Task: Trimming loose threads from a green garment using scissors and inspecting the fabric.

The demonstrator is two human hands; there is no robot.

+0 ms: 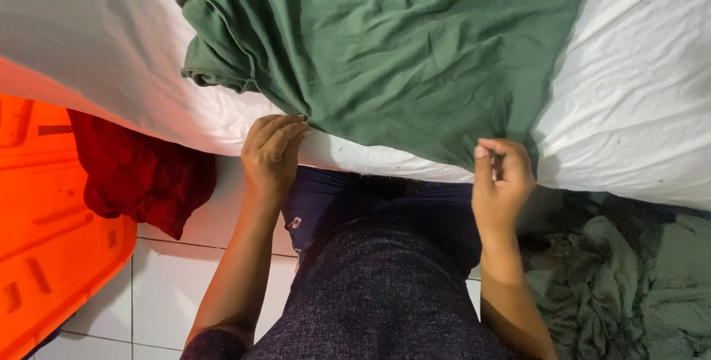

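bed: white creased sheet [637,86] across the top, edge overhanging | floor: white tiles [167,286] with dark grout, lower left | left: orange plastic bin [44,241], red cloth [141,175] hanging just beside it | right: grey-green cloth pile [629,286] on the floor under the bed edge | light: soft, even, orange glow on sheet near bin

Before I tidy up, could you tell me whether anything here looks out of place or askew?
The green garment lies rumpled on the white sheet, its upper-left part bunched. A red cloth hangs over the orange bin, and grey-green cloths are heaped on the floor at right.
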